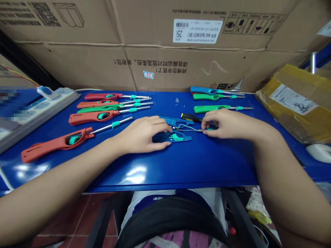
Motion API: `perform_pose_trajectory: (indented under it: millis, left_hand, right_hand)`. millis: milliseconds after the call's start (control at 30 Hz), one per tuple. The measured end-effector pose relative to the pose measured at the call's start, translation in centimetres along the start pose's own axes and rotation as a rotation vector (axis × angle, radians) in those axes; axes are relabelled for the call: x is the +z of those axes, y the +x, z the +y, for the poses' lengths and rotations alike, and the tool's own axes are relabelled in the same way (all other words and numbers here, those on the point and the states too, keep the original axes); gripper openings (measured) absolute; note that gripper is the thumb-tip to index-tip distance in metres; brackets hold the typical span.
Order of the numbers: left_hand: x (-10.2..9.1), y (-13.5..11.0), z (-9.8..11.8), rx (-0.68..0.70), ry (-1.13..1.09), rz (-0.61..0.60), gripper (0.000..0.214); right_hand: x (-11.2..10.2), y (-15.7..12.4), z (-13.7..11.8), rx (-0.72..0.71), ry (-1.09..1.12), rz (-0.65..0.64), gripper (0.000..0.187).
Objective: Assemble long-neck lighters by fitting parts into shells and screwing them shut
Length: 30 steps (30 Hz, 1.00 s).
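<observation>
In the middle of the blue table lies a gas lighter opened into two blue casing halves. Wires run over the upper casing half [178,121]; a teal trigger piece [177,137] sits in the lower casing half [187,138]. My left hand [147,134] curls round the left end of the lower half, its thumb and forefinger on either side. My right hand [222,123] pinches the thin metal lighter tube [198,130] near a teal sleeve, partly hidden by the fingers. Just behind this tube lies a screwdriver [190,117] with a black and yellow handle.
Several red, orange and green lighters, including an orange lighter [58,144], lie at left. Blue and green lighters [207,96] lie at back right. A power strip [51,103] borders the left side, a taped carton [297,100] the right. Tall cardboard [155,51] stands behind.
</observation>
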<state>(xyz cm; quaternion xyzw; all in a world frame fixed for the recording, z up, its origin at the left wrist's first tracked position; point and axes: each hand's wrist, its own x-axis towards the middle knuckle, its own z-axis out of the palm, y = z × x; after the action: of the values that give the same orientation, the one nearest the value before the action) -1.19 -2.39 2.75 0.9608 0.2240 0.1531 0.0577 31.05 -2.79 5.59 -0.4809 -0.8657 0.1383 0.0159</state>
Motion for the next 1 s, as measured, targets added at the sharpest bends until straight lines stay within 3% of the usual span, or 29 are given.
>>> perform_pose_trajectory:
  millis: [133,433,633,1000]
  left_hand:
    - [0.0,0.0,0.0,0.013,-0.003,0.035,0.029]
    - [0.0,0.2,0.6,-0.094,-0.003,0.279,0.025]
    - [-0.1,0.2,0.3,-0.179,0.003,0.222,0.036]
    - [0.7,0.0,-0.7,-0.104,-0.007,0.2,0.026]
  right_hand:
    - [0.2,0.3,-0.9,-0.023,0.021,0.052,0.013]
    - [0.8,0.7,-3.0,-0.218,0.19,0.17,0.015]
    - [1.0,0.7,-2.9,-0.24,0.218,0.1,0.016]
    - [0.5,0.5,-2.9,-0.188,0.228,0.072,0.017]
